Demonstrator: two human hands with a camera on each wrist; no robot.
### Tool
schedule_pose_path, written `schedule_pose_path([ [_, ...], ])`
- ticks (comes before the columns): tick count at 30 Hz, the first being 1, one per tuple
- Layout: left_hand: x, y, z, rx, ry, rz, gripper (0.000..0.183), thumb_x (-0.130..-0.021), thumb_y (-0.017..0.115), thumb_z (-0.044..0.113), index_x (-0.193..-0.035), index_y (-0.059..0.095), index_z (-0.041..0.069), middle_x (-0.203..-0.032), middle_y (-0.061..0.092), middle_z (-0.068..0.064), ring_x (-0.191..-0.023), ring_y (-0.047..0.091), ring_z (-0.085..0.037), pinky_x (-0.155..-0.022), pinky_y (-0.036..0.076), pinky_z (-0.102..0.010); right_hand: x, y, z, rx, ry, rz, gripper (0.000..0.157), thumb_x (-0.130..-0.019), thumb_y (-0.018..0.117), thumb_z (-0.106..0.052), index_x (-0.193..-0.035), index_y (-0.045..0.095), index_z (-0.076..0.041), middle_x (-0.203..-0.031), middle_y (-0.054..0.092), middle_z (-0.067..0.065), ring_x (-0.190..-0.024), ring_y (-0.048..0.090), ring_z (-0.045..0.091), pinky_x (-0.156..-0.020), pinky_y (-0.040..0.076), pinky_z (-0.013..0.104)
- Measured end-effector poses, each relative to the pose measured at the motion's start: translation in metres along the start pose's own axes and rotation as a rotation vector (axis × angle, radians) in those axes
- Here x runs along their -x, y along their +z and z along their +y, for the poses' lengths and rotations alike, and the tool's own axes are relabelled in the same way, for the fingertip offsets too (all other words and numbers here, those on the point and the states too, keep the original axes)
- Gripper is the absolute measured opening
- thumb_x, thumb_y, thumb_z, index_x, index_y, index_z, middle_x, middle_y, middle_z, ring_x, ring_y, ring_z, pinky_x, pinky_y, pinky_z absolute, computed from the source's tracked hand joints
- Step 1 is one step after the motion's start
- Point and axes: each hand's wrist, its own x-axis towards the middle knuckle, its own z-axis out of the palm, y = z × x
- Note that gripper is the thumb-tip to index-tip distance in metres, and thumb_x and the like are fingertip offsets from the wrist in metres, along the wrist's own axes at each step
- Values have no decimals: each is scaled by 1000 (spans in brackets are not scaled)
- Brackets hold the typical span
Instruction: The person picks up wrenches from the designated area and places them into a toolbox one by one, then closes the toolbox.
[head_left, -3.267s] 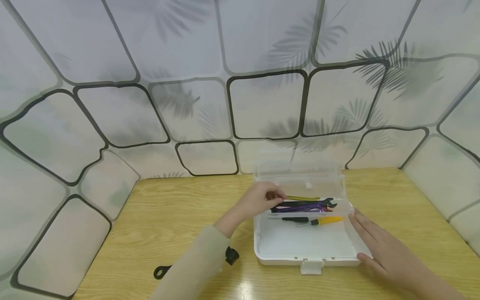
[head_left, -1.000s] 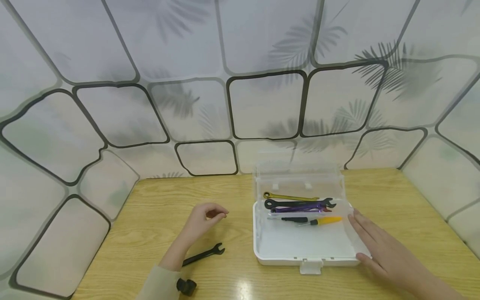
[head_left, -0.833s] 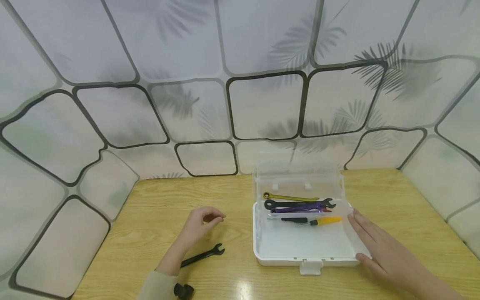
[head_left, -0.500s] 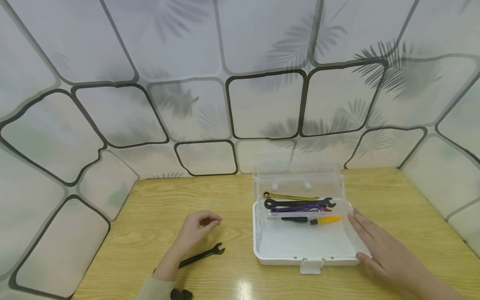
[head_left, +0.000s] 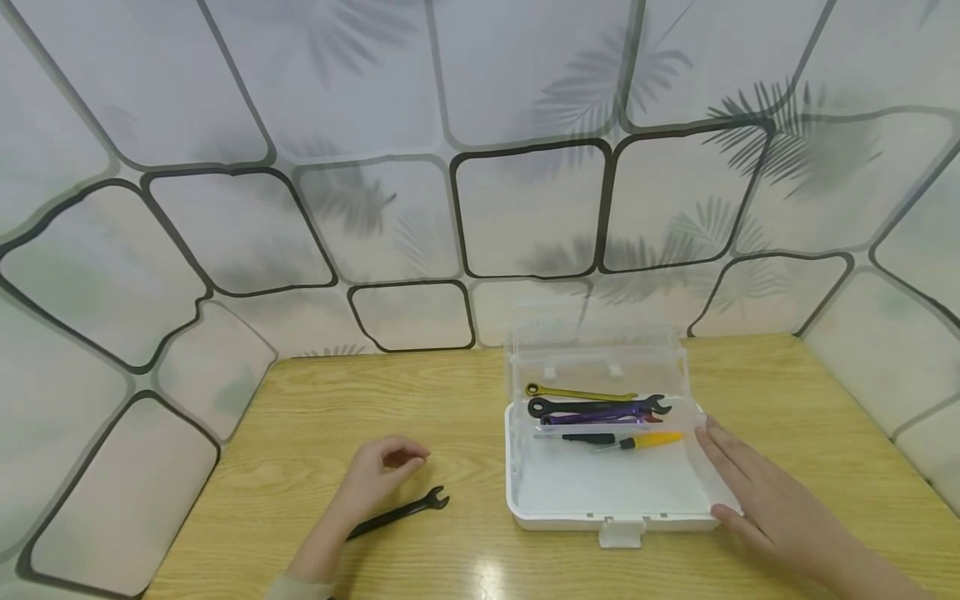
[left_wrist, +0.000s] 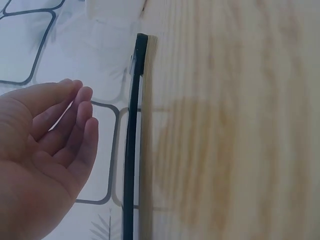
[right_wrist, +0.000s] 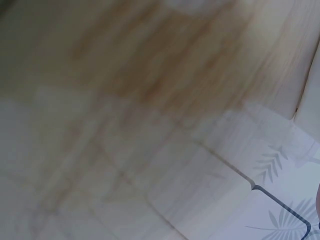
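My left hand point(head_left: 378, 475) hovers over the table left of the toolbox, fingers loosely curled with nothing in them. A black combination wrench point(head_left: 397, 514) lies on the table beside it, partly covered by the forearm; in the left wrist view this wrench point(left_wrist: 132, 135) stretches past the fingertips. My right hand point(head_left: 776, 512) rests against the right side of the white toolbox point(head_left: 513, 492). Across the toolbox's rear lie a yellow wrench point(head_left: 588, 394), a black wrench point(head_left: 573, 407) and a purple wrench point(head_left: 592, 417). Below them are a black-handled screwdriver point(head_left: 592, 439) and a yellow-handled screwdriver point(head_left: 658, 439).
The toolbox's clear lid point(head_left: 600, 342) stands raised at the back, near the patterned wall covering point(head_left: 532, 217). Its white latch point(head_left: 621, 533) hangs at the front. Wood-grain tabletop point(head_left: 315, 417) extends to both sides.
My left hand has left the wrenches in the toolbox and moved left, then drifted further toward the lower left, uncovering the black wrench's open end on the table. My right hand has stayed put.
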Motion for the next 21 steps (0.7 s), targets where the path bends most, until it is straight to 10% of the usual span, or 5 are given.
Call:
schedule_pose_path([
  [21, 39, -11, -19, -26, -113, -3, 14, -91, 82, 4, -104, 79, 4, -103, 79, -10, -85, 65, 2, -79, 59, -20, 0, 0, 0, -17, -5, 22, 96, -91, 75, -37, -165, 29, 2, -180, 14, 8, -165, -2, 0, -130, -2, 12],
])
